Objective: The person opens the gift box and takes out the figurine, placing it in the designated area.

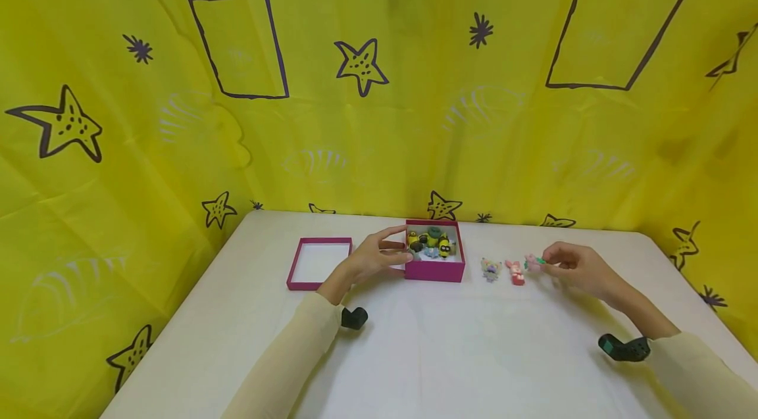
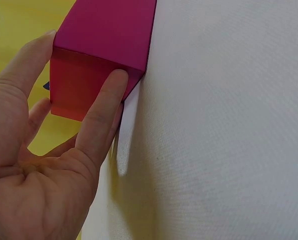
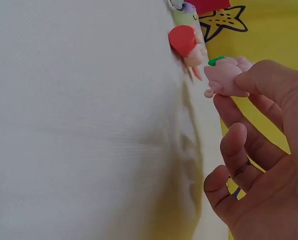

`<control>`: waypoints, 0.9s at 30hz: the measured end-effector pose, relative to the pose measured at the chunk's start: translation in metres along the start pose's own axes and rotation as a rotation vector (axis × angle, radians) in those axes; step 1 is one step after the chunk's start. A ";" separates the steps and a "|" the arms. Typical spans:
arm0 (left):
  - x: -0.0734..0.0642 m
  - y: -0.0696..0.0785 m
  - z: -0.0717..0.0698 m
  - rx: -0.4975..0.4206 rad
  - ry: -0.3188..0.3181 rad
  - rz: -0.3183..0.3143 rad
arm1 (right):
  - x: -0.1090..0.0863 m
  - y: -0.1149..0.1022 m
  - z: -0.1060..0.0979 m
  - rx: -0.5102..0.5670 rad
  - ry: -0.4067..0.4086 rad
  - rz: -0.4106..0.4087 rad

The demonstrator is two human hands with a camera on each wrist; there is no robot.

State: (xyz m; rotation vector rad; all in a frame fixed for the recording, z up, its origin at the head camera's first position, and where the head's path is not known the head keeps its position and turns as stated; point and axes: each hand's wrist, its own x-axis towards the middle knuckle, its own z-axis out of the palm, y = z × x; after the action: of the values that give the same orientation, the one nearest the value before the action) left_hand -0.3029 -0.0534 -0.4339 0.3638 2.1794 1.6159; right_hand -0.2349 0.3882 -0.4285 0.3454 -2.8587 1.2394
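Between thumb and index finger, my right hand [image 1: 583,268] pinches a small pink toy figurine [image 3: 226,77] with a green part, held over the table. Left of it are a red-and-pink toy figurine [image 1: 516,272] and a pale multicoloured toy figurine [image 1: 490,270]. My left hand [image 1: 373,254] holds the magenta box [image 1: 435,271] at its left side, thumb at the rim and fingers spread against the wall. Inside the box lie several small toy figurines [image 1: 443,246], yellow, dark green and light blue. In the left wrist view only the box's outer walls show.
A magenta box lid [image 1: 320,261], white inside, lies on the white-covered table [image 1: 462,353] left of the box. Behind the table hangs a yellow curtain [image 1: 414,129] with drawn stars and frames.
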 end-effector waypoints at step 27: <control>0.002 -0.001 0.000 0.005 0.000 -0.003 | -0.010 0.004 0.011 0.005 -0.030 0.051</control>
State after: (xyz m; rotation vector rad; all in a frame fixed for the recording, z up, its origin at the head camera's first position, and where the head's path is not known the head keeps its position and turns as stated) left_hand -0.3046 -0.0529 -0.4350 0.3622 2.1836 1.6089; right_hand -0.2254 0.3845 -0.4396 0.2956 -2.9083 1.2598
